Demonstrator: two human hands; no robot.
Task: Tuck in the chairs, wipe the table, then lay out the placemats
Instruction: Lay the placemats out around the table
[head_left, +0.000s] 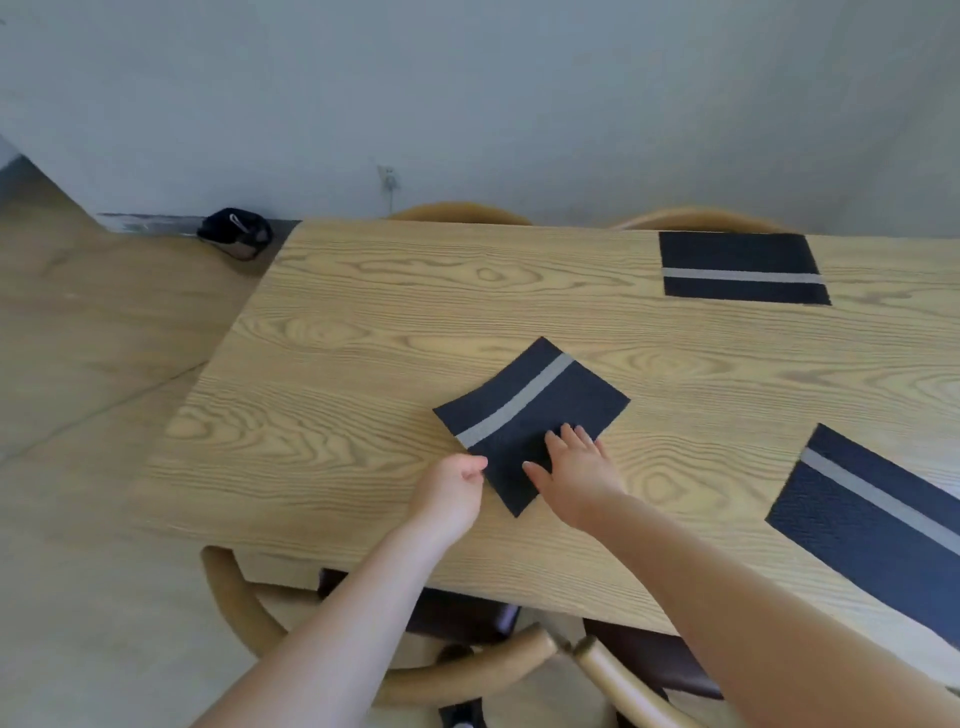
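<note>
A dark placemat with a grey stripe (540, 400) lies skewed near the middle of the wooden table (363, 332). My left hand (452, 488) pinches its near left edge with curled fingers. My right hand (576, 467) lies flat on its near part, fingers straight. A second placemat (743, 267) lies square at the far right edge. A third placemat (872, 525) lies at an angle at the near right.
Two wooden chairs (467, 670) stand tucked under the near side, and two chair backs (460, 212) show behind the far edge. A dark bag (236, 236) sits on the floor by the wall at the table's far left corner.
</note>
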